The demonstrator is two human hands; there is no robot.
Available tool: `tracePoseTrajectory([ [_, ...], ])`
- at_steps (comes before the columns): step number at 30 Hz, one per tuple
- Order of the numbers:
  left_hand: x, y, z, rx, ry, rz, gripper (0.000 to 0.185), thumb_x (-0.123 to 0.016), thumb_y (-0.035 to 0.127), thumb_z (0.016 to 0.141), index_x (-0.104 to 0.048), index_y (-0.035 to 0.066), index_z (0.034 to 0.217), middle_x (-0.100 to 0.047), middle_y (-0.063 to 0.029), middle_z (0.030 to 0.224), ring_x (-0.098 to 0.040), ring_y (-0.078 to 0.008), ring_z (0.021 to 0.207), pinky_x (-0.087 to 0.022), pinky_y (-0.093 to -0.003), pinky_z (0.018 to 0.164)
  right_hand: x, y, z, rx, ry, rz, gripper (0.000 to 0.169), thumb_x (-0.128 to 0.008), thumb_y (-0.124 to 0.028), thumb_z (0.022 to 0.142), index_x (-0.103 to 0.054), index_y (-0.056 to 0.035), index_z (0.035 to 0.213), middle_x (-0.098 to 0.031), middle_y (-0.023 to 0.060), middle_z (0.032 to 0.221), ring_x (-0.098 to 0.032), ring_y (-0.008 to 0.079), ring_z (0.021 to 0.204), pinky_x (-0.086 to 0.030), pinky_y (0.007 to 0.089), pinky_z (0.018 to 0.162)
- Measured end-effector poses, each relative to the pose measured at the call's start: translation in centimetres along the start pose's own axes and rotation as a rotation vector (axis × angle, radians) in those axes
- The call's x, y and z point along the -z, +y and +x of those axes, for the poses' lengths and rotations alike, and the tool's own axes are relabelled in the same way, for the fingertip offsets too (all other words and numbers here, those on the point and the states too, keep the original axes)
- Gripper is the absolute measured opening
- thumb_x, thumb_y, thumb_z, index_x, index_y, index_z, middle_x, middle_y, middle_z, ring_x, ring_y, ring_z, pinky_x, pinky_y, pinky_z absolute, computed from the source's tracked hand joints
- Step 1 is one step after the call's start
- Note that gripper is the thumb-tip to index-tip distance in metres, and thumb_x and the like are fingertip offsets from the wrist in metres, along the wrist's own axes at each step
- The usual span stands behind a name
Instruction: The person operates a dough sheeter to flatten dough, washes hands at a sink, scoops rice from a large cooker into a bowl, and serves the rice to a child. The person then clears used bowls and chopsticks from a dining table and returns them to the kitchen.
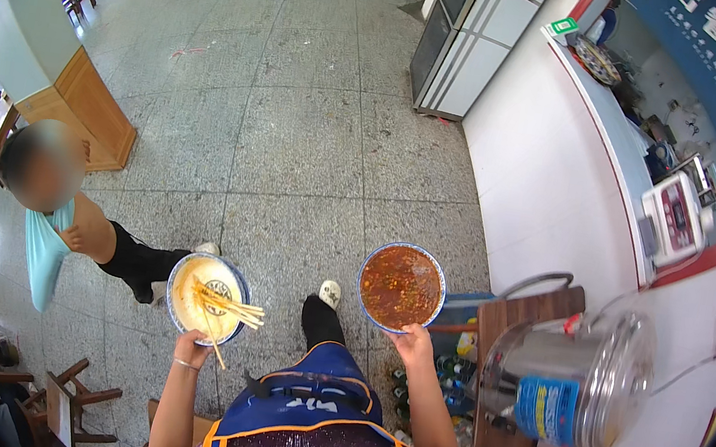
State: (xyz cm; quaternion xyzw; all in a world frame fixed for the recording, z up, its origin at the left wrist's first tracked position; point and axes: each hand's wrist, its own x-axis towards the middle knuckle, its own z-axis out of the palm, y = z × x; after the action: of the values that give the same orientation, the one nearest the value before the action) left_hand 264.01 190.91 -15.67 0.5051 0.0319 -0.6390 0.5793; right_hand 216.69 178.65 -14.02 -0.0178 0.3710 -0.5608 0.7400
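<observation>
My left hand (195,348) grips the near rim of a patterned bowl (187,292). Inside that bowl lie several wooden chopsticks (233,307), their ends jutting over the right side, with a thin smear of orange residue on the pale inner wall. In my right hand (415,347) is a second bowl with a blue-patterned rim (360,279), held by its near edge. Reddish-brown broth (400,288) with floating chopped bits fills it. Both bowls are held out in front of me above the floor, apart from each other.
A person (90,227) in a light blue top walks at the left, close to my left bowl. A wooden table (505,443) bears a large clear jar (563,376) at right. Bottles (447,373) stand beside it. Ahead are a steel cabinet (472,47), a serving counter (593,112) and a pillar (83,102); a stool (65,405) is lower left.
</observation>
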Motion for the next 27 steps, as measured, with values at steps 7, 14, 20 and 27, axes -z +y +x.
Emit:
tracePoseTrajectory([
  [7,-14.9,9.1,18.2,0.009,0.034,-0.043,0.044,-0.048,0.001,0.062,-0.048,-0.002,0.107,-0.058,-0.0137,0.096,-0.058,-0.0273,0.081,-0.049,-0.0382,0.062,-11.3,-8.2,20.9,0.002,-0.029,0.006,0.056,-0.049,0.005,0.061,-0.040,0.0002,0.116,-0.048,0.0147,0.115,-0.049,0.0314,0.105,-0.044,0.0500,0.085],
  [14,-30.7,20.1,36.4,-0.034,-0.001,-0.056,0.046,-0.046,-0.002,0.063,-0.046,-0.004,0.109,-0.057,-0.0165,0.099,-0.059,-0.0304,0.084,-0.052,-0.0404,0.062,-23.2,-15.8,42.6,-0.010,-0.031,-0.016,0.063,-0.049,0.003,0.060,-0.033,0.0028,0.122,-0.042,0.0183,0.123,-0.042,0.0358,0.112,-0.037,0.0526,0.092],
  [20,-41.6,30.0,54.4,-0.071,-0.056,0.010,0.048,-0.044,-0.004,0.062,-0.045,-0.006,0.110,-0.056,-0.0171,0.100,-0.059,-0.0316,0.084,-0.051,-0.0451,0.067,-32.8,-20.1,61.4,0.072,0.065,0.002,0.059,-0.049,0.003,0.061,-0.035,0.0051,0.118,-0.046,0.0176,0.117,-0.047,0.0350,0.106,-0.043,0.0505,0.088],
  [27,-60.4,42.5,70.9,-0.034,-0.096,0.027,0.046,-0.044,-0.004,0.063,-0.046,-0.006,0.110,-0.055,-0.0181,0.102,-0.056,-0.0341,0.090,-0.049,-0.0483,0.071,-44.1,-26.7,82.6,0.065,0.064,0.026,0.053,-0.048,0.003,0.063,-0.038,0.0051,0.115,-0.047,0.0183,0.114,-0.050,0.0329,0.103,-0.046,0.0475,0.084],
])
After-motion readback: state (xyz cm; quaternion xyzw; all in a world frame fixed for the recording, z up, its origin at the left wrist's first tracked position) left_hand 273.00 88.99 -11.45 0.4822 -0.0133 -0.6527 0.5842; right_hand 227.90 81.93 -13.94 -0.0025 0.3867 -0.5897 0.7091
